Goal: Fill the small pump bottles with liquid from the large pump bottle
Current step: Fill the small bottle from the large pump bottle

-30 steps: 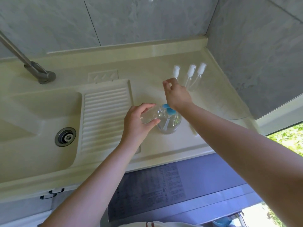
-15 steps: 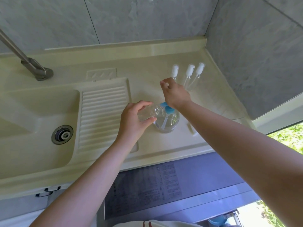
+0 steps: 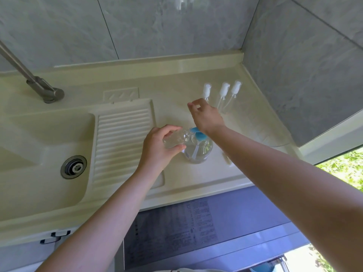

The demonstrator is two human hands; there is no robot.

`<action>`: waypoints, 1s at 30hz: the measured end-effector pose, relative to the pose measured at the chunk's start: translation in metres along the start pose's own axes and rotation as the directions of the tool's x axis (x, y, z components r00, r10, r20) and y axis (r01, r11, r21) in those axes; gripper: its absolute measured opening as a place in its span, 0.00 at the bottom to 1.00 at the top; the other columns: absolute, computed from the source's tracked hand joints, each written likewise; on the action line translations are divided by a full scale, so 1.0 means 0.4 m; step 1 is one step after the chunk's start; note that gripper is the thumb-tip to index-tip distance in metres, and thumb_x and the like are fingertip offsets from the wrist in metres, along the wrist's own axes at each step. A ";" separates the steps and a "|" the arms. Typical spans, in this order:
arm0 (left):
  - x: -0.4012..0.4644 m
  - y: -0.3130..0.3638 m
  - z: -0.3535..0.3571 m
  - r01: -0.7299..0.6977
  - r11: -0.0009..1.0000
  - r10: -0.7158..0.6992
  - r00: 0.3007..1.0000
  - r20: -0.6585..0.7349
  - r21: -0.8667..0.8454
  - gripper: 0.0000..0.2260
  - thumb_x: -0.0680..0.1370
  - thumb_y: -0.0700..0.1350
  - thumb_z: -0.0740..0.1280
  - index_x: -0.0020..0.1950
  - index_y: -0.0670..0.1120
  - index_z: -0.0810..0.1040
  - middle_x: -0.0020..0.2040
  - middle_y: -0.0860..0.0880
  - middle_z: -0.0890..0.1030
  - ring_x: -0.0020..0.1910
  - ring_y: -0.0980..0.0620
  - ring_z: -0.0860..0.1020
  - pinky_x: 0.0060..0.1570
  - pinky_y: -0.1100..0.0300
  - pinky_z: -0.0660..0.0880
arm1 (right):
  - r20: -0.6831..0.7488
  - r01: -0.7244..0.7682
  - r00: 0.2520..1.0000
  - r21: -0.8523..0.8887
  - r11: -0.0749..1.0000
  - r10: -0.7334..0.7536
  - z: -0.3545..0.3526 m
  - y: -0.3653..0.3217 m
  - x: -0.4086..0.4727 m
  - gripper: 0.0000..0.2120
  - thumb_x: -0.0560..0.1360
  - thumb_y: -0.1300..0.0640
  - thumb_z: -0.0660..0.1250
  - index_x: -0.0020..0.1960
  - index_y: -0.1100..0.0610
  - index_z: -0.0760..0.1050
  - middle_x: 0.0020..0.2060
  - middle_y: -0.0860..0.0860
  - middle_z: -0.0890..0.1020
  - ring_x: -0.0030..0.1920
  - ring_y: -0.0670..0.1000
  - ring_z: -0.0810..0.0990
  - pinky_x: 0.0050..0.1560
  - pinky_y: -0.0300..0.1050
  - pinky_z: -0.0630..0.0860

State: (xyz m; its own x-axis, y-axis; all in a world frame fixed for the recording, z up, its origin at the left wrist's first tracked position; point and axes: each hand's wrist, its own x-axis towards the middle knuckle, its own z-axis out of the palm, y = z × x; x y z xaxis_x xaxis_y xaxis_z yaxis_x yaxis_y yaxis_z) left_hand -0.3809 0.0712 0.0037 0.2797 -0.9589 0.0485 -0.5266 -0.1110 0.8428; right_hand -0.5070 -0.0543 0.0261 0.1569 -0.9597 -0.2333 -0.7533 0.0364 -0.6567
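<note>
The large clear pump bottle (image 3: 198, 153) stands on the cream counter, holding clear liquid, with a blue pump head (image 3: 198, 134). My left hand (image 3: 159, 147) grips a small clear bottle (image 3: 175, 139), tilted, its mouth at the blue spout. My right hand (image 3: 205, 117) hovers over the pump, its heel above the blue head and its fingers loosely curled with nothing visible in them. Three white small pump tops (image 3: 224, 90) with thin tubes lie in a row behind that hand. The leftmost tube is partly hidden by my fingers.
A ribbed drainboard (image 3: 122, 138) and a sink basin with a metal drain (image 3: 73, 167) lie to the left. A metal tap (image 3: 46, 92) rises at the back left. Tiled walls close the back and right sides. The counter's front edge (image 3: 196, 195) runs below the bottle.
My right hand has drawn back a little from the white pump tops toward the blue pump head. My left hand keeps the small bottle at the spout.
</note>
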 end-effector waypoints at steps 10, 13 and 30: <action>0.007 -0.006 -0.011 0.009 1.000 -0.009 1.000 0.014 -0.004 0.20 0.67 0.44 0.79 0.55 0.59 0.80 0.51 0.55 0.76 0.51 0.68 0.74 0.49 0.81 0.64 | 0.094 -0.014 0.996 0.042 0.999 0.010 -0.004 0.002 0.009 0.20 0.82 0.42 0.52 0.70 0.48 0.69 0.60 0.55 0.79 0.60 0.58 0.76 0.63 0.50 0.70; 0.008 -0.011 -0.012 0.013 1.000 -0.013 1.000 0.015 0.006 0.20 0.67 0.45 0.79 0.55 0.59 0.81 0.51 0.55 0.76 0.51 0.66 0.75 0.50 0.79 0.66 | 0.108 0.013 0.994 0.020 1.000 -0.015 -0.004 0.001 0.005 0.19 0.83 0.44 0.51 0.69 0.48 0.70 0.58 0.54 0.79 0.58 0.57 0.76 0.62 0.50 0.70; 0.003 0.001 -0.009 -0.006 1.000 0.006 1.000 0.008 0.006 0.21 0.67 0.44 0.79 0.56 0.59 0.80 0.52 0.52 0.77 0.51 0.66 0.74 0.51 0.78 0.65 | 0.114 0.023 0.993 0.050 0.999 -0.028 -0.004 -0.001 0.017 0.20 0.83 0.42 0.52 0.70 0.48 0.70 0.60 0.55 0.80 0.62 0.58 0.75 0.66 0.53 0.70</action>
State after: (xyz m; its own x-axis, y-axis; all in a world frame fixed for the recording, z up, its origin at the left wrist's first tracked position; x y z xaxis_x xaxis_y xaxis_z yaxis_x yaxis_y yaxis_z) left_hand -0.3779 0.0708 0.0059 0.2703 -0.9615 0.0493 -0.5334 -0.1069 0.8391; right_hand -0.5065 -0.0611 0.0260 0.2498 -0.9224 -0.2947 -0.7169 0.0284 -0.6966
